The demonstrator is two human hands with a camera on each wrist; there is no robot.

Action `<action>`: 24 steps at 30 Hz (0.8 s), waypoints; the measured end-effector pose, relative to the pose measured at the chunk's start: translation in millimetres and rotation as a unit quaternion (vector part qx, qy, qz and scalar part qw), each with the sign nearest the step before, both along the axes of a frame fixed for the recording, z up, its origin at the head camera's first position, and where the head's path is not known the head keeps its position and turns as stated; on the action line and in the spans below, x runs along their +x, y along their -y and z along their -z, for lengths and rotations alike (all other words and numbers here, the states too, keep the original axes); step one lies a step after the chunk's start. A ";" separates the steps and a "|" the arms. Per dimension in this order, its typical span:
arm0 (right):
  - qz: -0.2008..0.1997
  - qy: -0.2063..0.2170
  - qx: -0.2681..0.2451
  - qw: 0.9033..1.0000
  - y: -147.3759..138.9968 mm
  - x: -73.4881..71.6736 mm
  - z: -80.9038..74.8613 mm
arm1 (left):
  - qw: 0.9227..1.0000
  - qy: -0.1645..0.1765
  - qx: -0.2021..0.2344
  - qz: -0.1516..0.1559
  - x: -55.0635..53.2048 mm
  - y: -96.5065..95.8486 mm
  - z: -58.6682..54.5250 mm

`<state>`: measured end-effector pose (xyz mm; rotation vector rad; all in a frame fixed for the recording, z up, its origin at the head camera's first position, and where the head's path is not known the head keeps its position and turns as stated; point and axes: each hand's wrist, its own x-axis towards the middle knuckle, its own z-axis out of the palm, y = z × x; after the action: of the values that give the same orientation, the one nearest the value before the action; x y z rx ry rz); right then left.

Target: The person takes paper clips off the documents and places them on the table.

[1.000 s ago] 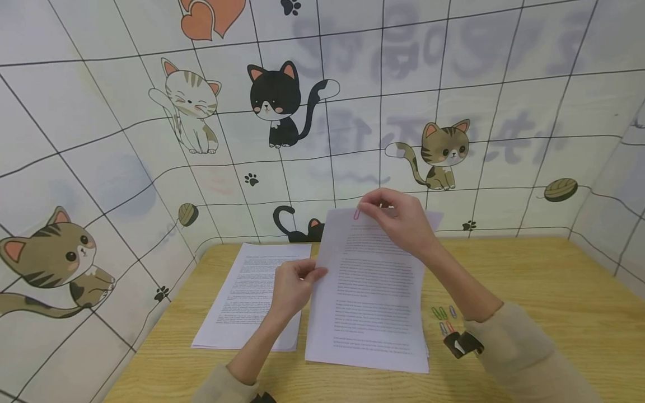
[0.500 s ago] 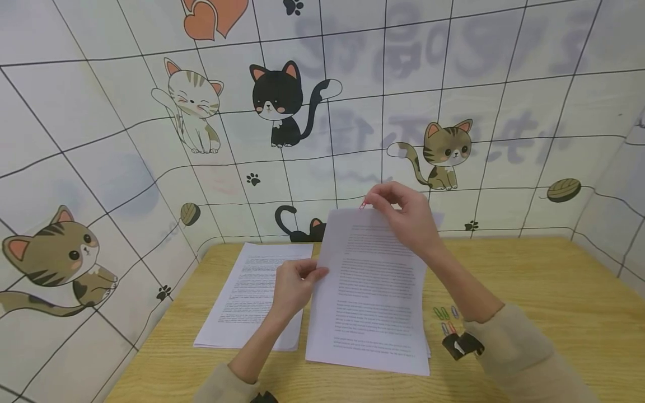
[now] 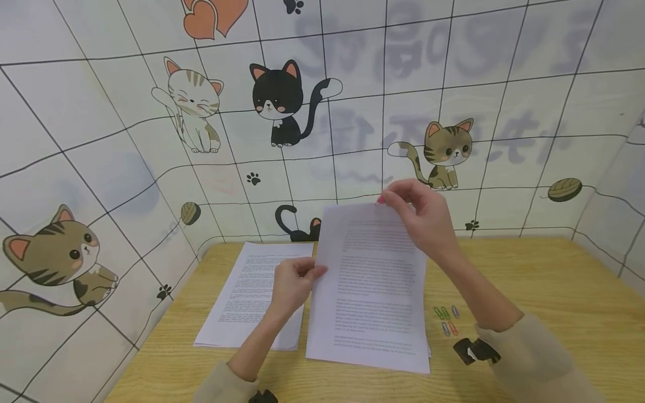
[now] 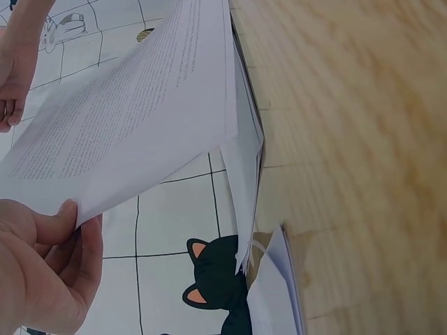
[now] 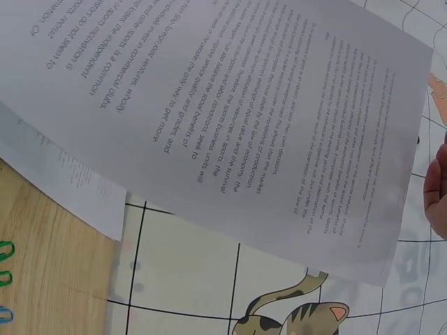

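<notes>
My left hand (image 3: 297,284) pinches the left edge of a raised printed sheet (image 3: 373,291) between thumb and fingers. In the left wrist view, the left hand (image 4: 52,269) grips the sheet's edge, and the sheet bows away from the paper beneath it. At the sheet's top edge my right hand (image 3: 425,218) pinches a small pink paper clip (image 3: 381,200). Whether the clip still grips the paper I cannot tell. The right wrist view shows the right hand (image 5: 436,192) only partly, at the frame's edge. More paper sits behind the raised sheet, mostly hidden.
Left of the sheet, a second printed stack (image 3: 252,296) lies on the wooden table (image 3: 534,291). Several coloured paper clips (image 3: 444,313) lie to the right, beside the right forearm. A wall covering (image 3: 353,151) with cartoon cats stands behind the table.
My right hand has drawn the pink clip up from the sheet's face to its top edge and rightwards. The sheet's top has shifted slightly left. My left hand keeps its place.
</notes>
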<state>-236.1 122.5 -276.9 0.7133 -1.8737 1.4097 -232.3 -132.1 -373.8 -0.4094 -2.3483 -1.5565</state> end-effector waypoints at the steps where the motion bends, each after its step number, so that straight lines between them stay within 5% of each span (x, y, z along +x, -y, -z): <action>1: 0.000 0.001 0.003 1.000 -1.8 1.7 1.1 | 1.000 0.002 0.000 -0.001 -0.2 0.1 -0.2; 24: 0.002 0.037 0.043 0.998 -48.3 33.3 28.3 | 0.999 0.028 0.014 -0.006 1.2 0.7 -3.6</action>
<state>-202.9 170.8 -305.2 0.7063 -2.0024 1.3762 -231.1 -132.8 -370.2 -0.3490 -2.3642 -1.6134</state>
